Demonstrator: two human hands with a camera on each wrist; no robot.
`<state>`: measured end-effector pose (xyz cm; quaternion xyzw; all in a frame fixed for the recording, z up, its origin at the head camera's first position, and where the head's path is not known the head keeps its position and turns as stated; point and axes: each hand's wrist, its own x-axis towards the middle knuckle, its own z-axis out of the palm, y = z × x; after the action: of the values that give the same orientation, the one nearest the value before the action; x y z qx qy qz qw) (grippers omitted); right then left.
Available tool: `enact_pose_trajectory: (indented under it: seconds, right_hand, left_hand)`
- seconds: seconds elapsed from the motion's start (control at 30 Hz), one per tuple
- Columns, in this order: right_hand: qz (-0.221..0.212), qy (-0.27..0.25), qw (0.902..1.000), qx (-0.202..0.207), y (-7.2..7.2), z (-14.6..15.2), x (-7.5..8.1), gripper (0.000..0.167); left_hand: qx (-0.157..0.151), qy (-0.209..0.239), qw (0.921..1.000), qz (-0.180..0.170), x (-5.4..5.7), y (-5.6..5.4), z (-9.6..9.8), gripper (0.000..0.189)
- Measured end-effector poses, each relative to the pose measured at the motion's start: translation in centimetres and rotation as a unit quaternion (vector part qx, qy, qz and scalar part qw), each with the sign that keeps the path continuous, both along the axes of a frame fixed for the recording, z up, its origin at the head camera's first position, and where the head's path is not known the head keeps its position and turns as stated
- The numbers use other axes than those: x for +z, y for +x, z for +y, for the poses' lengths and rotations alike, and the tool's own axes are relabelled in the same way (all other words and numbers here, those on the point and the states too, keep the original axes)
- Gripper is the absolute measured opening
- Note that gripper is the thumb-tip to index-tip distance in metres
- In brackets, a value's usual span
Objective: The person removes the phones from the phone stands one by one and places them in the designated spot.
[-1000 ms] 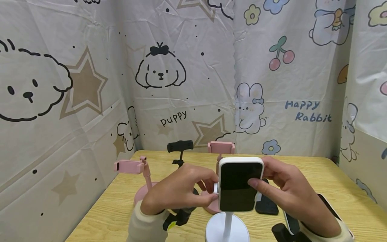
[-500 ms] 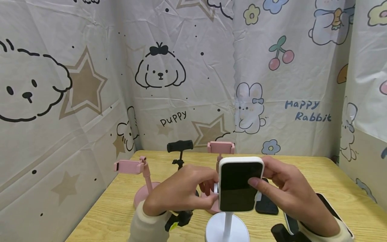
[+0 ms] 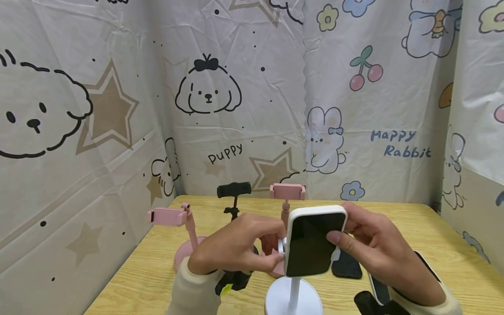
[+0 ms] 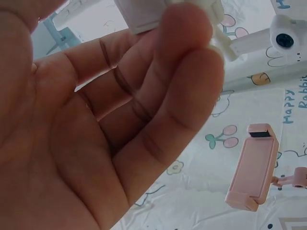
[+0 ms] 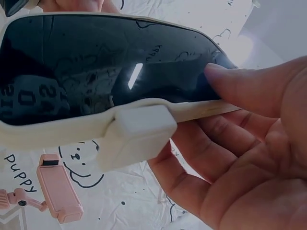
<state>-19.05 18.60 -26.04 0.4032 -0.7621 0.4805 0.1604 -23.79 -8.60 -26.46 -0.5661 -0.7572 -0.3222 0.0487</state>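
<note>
A smartphone (image 3: 313, 245) in a white case, with a dark screen, sits at the white phone stand (image 3: 293, 297), above its round base. My right hand (image 3: 379, 253) grips the phone's right side, thumb on the screen and fingers behind, as the right wrist view also shows. There a white clamp end (image 5: 144, 129) overlaps the phone's long edge. On the phone's other side my left hand (image 3: 240, 245) pinches the stand's white phone holder (image 3: 281, 246) between thumb and fingers. In the left wrist view, fingertips lie against that white holder (image 4: 139, 14), partly hidden by them.
Behind my left hand stand a pink phone stand (image 3: 169, 216), a black stand (image 3: 234, 190) and another pink stand (image 3: 287, 191). Right of the white stand lie a dark phone (image 3: 346, 264) and, partly under my right wrist, another phone (image 3: 379, 291). Patterned cloth (image 3: 236, 127) surrounds the wooden table (image 3: 393, 223).
The phone has turned and tilted slightly, shifting a little to the right at its top. Both hands keep their hold, and the white base appears slightly further left.
</note>
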Motion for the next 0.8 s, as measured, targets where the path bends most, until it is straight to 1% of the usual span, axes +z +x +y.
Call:
enact_pose_trajectory:
  seconds: [0.1,0.23,0.33,0.43,0.53,0.67,0.8]
  right_hand:
    - [0.0,0.005,1.0,0.007,0.0,0.1,0.0,0.035]
    - [-0.004,0.013,0.9996,0.025,0.2,0.4,-0.1,0.033]
    - [-0.003,0.013,0.9993,0.036,0.4,0.4,-0.1,0.032]
    - [-0.004,0.007,0.9994,0.033,0.3,0.3,-0.2,0.03]
    - [-0.013,-0.001,0.9995,0.03,0.2,0.1,-0.2,0.028]
    - [-0.026,-0.011,0.9989,0.038,0.0,-0.1,-0.4,0.029]
    - [-0.038,-0.013,0.9978,0.052,0.0,-0.3,-0.5,0.029]
  left_hand:
    - [-0.002,-0.001,1.0,-0.004,0.0,-0.1,-0.1,0.014]
    - [-0.011,0.004,0.9999,0.004,-0.1,-0.3,-0.3,0.013]
    - [-0.02,0.003,0.9998,0.007,-0.1,-0.1,-0.2,0.011]
    - [-0.02,-0.003,0.9998,-0.003,0.0,0.3,-0.1,0.01]
    - [-0.017,-0.013,0.9995,-0.025,0.3,0.7,-0.1,0.01]
    - [-0.023,-0.024,0.9989,-0.035,0.3,0.8,-0.2,0.007]
    - [-0.031,-0.024,0.9983,-0.045,0.3,0.7,-0.3,0.018]
